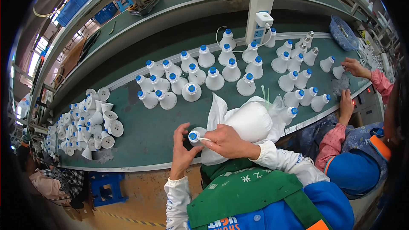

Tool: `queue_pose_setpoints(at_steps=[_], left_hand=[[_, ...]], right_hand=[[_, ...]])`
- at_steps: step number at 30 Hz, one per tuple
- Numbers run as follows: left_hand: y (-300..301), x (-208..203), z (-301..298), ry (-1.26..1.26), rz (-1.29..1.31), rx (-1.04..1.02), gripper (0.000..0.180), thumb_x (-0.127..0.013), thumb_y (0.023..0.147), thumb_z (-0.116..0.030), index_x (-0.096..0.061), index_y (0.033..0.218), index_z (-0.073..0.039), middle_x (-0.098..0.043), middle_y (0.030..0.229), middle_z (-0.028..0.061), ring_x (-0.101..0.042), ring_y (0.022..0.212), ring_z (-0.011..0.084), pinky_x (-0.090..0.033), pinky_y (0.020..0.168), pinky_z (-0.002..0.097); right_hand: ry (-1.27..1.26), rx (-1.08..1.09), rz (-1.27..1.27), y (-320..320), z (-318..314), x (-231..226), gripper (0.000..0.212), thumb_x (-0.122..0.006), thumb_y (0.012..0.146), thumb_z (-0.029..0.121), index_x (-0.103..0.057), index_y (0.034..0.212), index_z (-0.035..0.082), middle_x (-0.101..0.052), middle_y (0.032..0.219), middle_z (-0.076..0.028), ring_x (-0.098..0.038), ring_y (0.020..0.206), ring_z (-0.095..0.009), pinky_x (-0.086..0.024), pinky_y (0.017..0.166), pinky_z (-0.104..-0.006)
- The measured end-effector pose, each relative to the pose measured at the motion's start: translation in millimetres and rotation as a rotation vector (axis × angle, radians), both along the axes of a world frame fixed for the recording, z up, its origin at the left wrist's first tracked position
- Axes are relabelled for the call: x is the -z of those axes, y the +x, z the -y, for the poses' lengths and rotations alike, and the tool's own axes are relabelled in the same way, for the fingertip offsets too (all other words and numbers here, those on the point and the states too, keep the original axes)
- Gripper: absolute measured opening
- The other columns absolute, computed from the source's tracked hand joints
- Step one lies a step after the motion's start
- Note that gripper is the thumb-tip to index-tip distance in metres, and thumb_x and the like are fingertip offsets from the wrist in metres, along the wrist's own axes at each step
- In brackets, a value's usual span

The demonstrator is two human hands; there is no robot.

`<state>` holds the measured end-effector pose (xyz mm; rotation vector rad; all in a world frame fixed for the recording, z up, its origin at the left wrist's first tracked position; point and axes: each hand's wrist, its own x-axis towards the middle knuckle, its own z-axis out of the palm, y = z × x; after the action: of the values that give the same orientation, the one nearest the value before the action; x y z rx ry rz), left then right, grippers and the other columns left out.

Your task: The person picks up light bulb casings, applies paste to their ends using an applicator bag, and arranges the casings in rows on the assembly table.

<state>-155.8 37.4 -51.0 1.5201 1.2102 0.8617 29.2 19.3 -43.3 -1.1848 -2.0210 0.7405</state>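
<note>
My left hand (183, 151) curls its fingers and thumb around a white cone-shaped bulb housing (196, 143), seen from above with its blue cap (194, 136) upward. From the right, my right hand (232, 142) closes on a thin white tip (205, 139) that reaches the edge of that cap. Whether the tip is part of something larger is hidden by the fingers. Just beyond my right hand lies a bulging white bundle (251, 122) in loose clear-white plastic, touching the table edge.
Several upright blue-capped housings (214, 79) stand in rows on the green table (140, 142). A heap of housings (91, 121) lies left. At right, a co-worker's hands (357, 68) handle one housing. A power strip post (260, 17) and blue basket (344, 33) are behind.
</note>
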Motion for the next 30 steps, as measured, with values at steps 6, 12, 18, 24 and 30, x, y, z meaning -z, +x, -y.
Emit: queue_pose_setpoints(at_steps=[6,12,18,24,30], left_hand=[[-9.9,12.2,-8.0,0.105,-0.019,0.106,0.053,-0.071,0.061,-0.001,-0.057,0.111,-0.008,-0.046,0.123,0.0091,-0.044,0.112,0.025,-0.037,0.093,0.035],[-2.5,10.3,-4.5,0.126,-0.035,0.051,0.046,-0.069,0.064,0.001,-0.058,0.108,-0.006,-0.05,0.118,0.0101,-0.046,0.112,0.026,-0.037,0.095,0.035],[-6.1,15.1,-6.6,0.1,0.018,0.077,0.045,-0.069,0.064,0.001,-0.059,0.107,-0.006,-0.051,0.117,0.0104,-0.048,0.11,0.0247,-0.039,0.093,0.0334],[-6.4,16.3,-8.3,0.127,-0.01,0.053,0.044,-0.069,0.064,0.003,-0.059,0.106,-0.005,-0.051,0.116,0.0101,-0.051,0.106,0.0233,-0.042,0.088,0.031],[-22.5,1.8,-24.2,0.28,-0.021,-0.059,0.039,-0.068,0.064,0.003,-0.06,0.102,-0.003,-0.054,0.106,0.0079,-0.053,0.097,0.0188,-0.043,0.083,0.029]], right_hand=[[0.018,0.007,-0.022,-1.1,-0.4,3.7,0.019,-0.055,0.084,0.021,-0.052,0.072,0.007,-0.052,0.061,-0.01,-0.048,0.054,-0.032,-0.037,0.059,-0.0403],[0.018,0.028,-0.04,-1.0,0.4,2.1,0.019,-0.055,0.083,0.022,-0.054,0.071,0.007,-0.052,0.06,-0.011,-0.049,0.055,-0.033,-0.038,0.058,-0.0409],[0.007,0.063,-0.072,-3.3,-0.9,5.3,0.019,-0.056,0.083,0.022,-0.055,0.072,0.007,-0.054,0.061,-0.011,-0.049,0.055,-0.033,-0.038,0.058,-0.041],[-0.023,-0.011,-0.037,-1.8,-1.4,0.4,0.019,-0.056,0.084,0.023,-0.056,0.074,0.007,-0.055,0.062,-0.011,-0.051,0.057,-0.033,-0.039,0.06,-0.0415],[-0.043,0.005,-0.131,3.4,-1.5,6.1,0.026,-0.053,0.087,0.031,-0.054,0.072,0.009,-0.055,0.063,-0.014,-0.053,0.061,-0.037,-0.041,0.064,-0.0445]])
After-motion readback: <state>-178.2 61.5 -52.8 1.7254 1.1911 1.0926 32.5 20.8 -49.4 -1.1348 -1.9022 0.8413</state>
